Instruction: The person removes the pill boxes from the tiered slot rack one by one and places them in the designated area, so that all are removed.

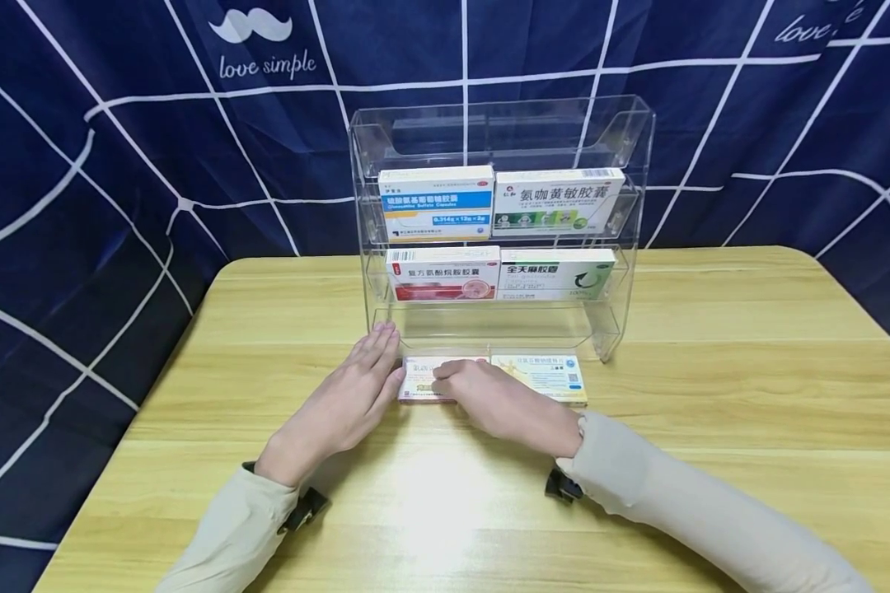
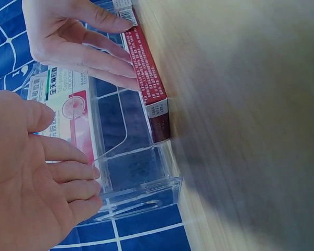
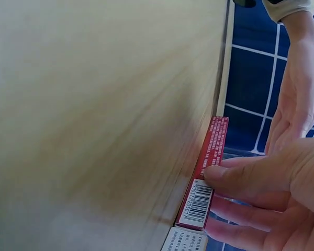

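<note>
My right hand (image 1: pixel 489 395) has its fingertips over a white medicine box with red sides (image 1: pixel 419 383), at the foot of a clear display stand (image 1: pixel 641 173). In the right wrist view its thumb presses the red long side (image 3: pixel 215 141), with the other fingers across the broad face. A white and yellow medicine box (image 1: pixel 549 380) lies end to end with it, partly covered by the right hand. My left hand (image 1: pixel 348 395) is beside the red-sided box's left end, near the stand's front left corner, with fingers extended and nothing held.
Upper tiers of the stand hold a blue and white box (image 1: pixel 436 206), a white and green box (image 1: pixel 559 202), a red and white box (image 1: pixel 445 276) and another green-marked box (image 1: pixel 556 276). A dark blue checked cloth (image 1: pixel 267 165) hangs behind the wooden table (image 1: pixel 727 371).
</note>
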Available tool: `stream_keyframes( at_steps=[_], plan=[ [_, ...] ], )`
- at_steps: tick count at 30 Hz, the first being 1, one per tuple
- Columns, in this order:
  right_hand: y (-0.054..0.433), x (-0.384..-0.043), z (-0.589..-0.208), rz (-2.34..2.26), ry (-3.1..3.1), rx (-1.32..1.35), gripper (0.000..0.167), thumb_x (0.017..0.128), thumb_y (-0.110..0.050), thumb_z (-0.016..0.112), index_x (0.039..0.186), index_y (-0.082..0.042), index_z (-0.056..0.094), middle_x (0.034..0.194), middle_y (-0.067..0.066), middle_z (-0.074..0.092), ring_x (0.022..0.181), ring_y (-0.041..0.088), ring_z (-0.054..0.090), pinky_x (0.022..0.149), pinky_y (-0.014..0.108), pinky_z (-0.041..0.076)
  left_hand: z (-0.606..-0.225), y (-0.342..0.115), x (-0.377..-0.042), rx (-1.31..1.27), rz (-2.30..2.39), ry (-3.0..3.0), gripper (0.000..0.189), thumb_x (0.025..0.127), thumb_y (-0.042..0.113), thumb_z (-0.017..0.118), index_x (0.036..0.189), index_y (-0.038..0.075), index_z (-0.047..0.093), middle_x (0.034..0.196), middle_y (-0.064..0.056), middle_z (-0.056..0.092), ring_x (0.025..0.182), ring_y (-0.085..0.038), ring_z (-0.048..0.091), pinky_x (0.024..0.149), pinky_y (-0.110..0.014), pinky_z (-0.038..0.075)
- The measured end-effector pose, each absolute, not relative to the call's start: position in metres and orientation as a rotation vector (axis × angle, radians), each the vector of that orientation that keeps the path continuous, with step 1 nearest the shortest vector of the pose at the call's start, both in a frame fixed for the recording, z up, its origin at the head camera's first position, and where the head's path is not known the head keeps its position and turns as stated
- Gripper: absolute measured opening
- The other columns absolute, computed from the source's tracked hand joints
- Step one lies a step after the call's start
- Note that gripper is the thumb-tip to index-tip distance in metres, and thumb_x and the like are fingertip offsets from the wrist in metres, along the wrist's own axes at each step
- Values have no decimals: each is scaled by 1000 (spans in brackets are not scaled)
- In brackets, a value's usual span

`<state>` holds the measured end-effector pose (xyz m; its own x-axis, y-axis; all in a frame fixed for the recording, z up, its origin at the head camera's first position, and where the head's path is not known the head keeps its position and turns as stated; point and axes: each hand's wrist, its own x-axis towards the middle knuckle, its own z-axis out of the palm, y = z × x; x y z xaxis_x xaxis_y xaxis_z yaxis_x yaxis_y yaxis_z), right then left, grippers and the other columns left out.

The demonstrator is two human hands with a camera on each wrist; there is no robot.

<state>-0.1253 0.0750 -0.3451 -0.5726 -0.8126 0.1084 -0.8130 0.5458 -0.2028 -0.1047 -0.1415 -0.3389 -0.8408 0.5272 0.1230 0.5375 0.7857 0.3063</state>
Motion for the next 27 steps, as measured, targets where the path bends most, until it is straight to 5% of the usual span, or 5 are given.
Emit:
stream_keyframes(
  at_steps=[9, 11, 17, 24, 27],
  plan=[
    [97, -124, -315, 399, -2864, 1248, 11, 80, 3, 72, 88, -4, 71, 82, 5, 68, 67, 14, 61, 58, 17, 53, -340, -141, -105, -879, -534, -2945, 59, 106, 32, 27, 146, -11, 25, 154, -26, 20, 145, -35, 15, 118, -47, 16],
    [109, -126, -301, 468, -2874, 1162, 15, 81, 4, 70, 96, -1, 71, 89, 11, 71, 65, 14, 62, 58, 16, 53, -340, -141, -105, -880, -531, -2942, 59, 106, 32, 27, 146, -11, 25, 154, -26, 21, 145, -35, 15, 118, -47, 16],
    [151, -138, -265, 485, -2724, 992, 20, 81, 9, 68, 99, 0, 73, 93, 17, 72, 76, 26, 69, 69, 33, 60, -338, -142, -105, -876, -541, -2953, 58, 106, 31, 29, 147, -10, 25, 155, -25, 20, 145, -34, 14, 119, -47, 15],
    [190, -151, -245, 402, -2567, 848, 17, 79, 6, 72, 95, -1, 74, 89, 15, 73, 71, 28, 69, 60, 44, 57, -338, -141, -105, -869, -529, -2964, 62, 106, 35, 29, 147, -10, 23, 155, -26, 19, 145, -34, 13, 119, -47, 14],
    [201, -156, -241, 398, -2512, 816, 17, 79, 8, 71, 94, 0, 75, 90, 15, 73, 81, 32, 70, 68, 48, 57, -338, -139, -104, -859, -511, -2969, 64, 106, 37, 29, 147, -10, 23, 155, -27, 18, 145, -34, 13, 119, -47, 13]
  ],
)
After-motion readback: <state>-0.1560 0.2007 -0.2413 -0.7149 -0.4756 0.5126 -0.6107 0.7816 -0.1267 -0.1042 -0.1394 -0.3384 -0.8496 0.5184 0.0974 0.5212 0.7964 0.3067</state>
